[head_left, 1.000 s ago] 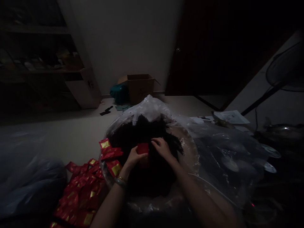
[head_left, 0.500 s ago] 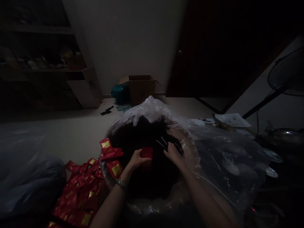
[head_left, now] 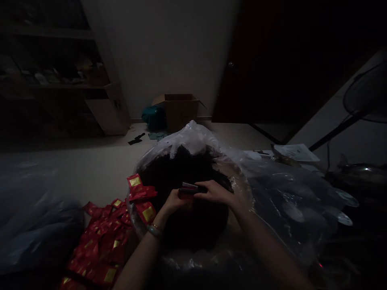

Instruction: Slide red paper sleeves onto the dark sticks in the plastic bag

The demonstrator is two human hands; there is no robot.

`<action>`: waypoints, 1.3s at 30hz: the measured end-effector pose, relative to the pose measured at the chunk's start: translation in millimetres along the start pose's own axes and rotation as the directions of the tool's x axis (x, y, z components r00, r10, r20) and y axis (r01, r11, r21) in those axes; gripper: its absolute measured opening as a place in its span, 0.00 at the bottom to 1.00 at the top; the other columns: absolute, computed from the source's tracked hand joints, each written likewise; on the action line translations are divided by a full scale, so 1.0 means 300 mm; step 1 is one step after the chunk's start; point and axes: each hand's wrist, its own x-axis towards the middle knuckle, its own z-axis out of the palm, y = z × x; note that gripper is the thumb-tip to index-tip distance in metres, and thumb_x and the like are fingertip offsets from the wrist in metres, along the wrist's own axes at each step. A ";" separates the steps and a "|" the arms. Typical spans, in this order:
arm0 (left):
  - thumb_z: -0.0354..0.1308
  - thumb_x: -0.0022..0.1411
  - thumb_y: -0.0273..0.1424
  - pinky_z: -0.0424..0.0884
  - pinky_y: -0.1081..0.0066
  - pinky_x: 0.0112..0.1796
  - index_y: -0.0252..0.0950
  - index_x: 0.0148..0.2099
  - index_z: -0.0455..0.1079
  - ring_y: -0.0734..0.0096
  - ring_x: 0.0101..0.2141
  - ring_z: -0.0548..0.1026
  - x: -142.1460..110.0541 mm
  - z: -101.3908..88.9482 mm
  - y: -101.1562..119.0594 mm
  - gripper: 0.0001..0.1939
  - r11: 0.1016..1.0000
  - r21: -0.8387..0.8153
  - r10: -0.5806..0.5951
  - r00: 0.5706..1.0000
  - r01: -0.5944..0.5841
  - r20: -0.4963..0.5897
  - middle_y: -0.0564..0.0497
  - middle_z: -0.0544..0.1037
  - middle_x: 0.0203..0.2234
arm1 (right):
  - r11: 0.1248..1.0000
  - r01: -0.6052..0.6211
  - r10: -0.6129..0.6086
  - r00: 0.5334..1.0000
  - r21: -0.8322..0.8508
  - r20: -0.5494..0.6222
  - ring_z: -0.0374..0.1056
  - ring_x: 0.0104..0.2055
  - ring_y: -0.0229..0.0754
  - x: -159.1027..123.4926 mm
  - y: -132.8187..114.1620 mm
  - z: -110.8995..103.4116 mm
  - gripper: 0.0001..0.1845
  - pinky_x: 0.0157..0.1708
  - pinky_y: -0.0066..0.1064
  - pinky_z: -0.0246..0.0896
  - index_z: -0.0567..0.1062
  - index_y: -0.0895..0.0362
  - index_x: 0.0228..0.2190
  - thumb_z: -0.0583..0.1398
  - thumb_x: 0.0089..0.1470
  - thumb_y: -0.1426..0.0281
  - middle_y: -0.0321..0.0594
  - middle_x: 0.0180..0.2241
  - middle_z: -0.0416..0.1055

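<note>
My left hand (head_left: 173,202) is closed on a small red packet (head_left: 186,195), held upright over a heap of dark, loose, leaf-like material (head_left: 181,163). My right hand (head_left: 213,191) grips a dark two-armed clamp (head_left: 192,187) that looks like a small hair straightener. Its arms lie across the packet's top edge, nearly together; whether they press on it is too dark to tell. The heap fills a wide round container lined with a clear plastic bag (head_left: 193,135). Several red packets with gold labels (head_left: 141,193) rest on its left rim.
More red packets (head_left: 102,241) are piled at lower left, beside a dark plastic bag (head_left: 39,233). Clear plastic (head_left: 281,197) spreads at right. A cardboard box (head_left: 181,110) and teal bag (head_left: 154,117) stand by the wall. A fan (head_left: 365,92) is at far right.
My right hand has moved left and turned the clamp from pointing up-left to lying across the red packet's top. Its arms have come closer together. My left hand stays almost in place.
</note>
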 end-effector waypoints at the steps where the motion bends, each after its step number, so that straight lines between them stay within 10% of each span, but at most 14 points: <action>1: 0.71 0.38 0.36 0.70 0.69 0.34 0.29 0.39 0.77 0.66 0.29 0.75 0.000 0.001 0.001 0.24 1.000 -0.005 0.007 1.000 -0.007 -0.001 0.49 0.80 0.27 | 0.999 -0.013 0.014 1.000 -0.031 0.010 0.72 0.44 0.49 0.008 -0.018 -0.001 0.25 0.42 0.34 0.64 0.74 0.53 0.49 0.61 0.50 0.57 0.42 0.45 0.76; 39: 0.72 0.37 0.35 0.70 0.70 0.32 0.29 0.34 0.76 0.65 0.28 0.76 0.011 -0.024 -0.015 0.20 0.997 0.058 -0.049 0.998 0.051 -0.034 0.47 0.80 0.27 | 0.998 -0.033 0.030 0.998 -0.061 -0.048 0.72 0.44 0.46 0.021 -0.001 0.019 0.18 0.42 0.32 0.63 0.76 0.51 0.45 0.59 0.53 0.60 0.39 0.43 0.76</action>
